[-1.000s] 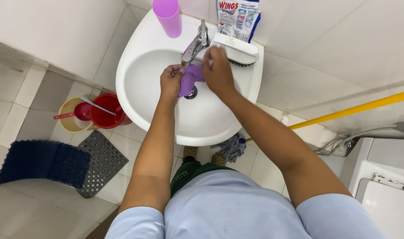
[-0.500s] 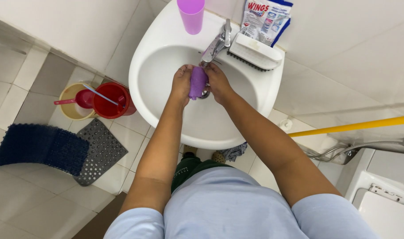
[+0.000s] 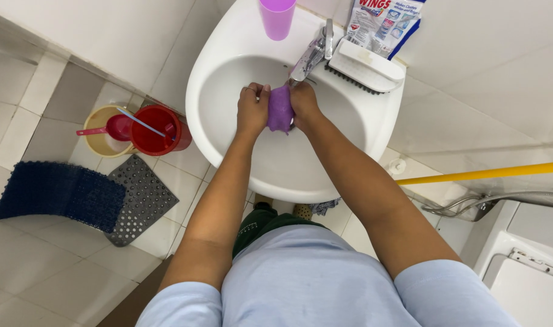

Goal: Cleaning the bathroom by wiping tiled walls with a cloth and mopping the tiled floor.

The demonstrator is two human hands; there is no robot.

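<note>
A small purple cloth (image 3: 281,109) is bunched between both of my hands inside the white sink basin (image 3: 228,91), just under the chrome tap (image 3: 310,54). My left hand (image 3: 252,109) grips its left side. My right hand (image 3: 304,103) grips its right side, close to the tap's spout. Both forearms reach down over the basin's front rim.
A pink cup (image 3: 277,18) stands on the sink's back rim. A white scrub brush (image 3: 364,66) and a detergent pouch (image 3: 382,21) lie at the back right. On the floor are a red bucket (image 3: 158,130), a yellow bucket (image 3: 107,130), a grey mat (image 3: 140,200), a blue mat (image 3: 58,194). A yellow pole (image 3: 482,174) crosses at right.
My right hand has come down from the tap to the purple cloth, so both hands now hold it. The view has shifted, with the sink sitting further right in the picture.
</note>
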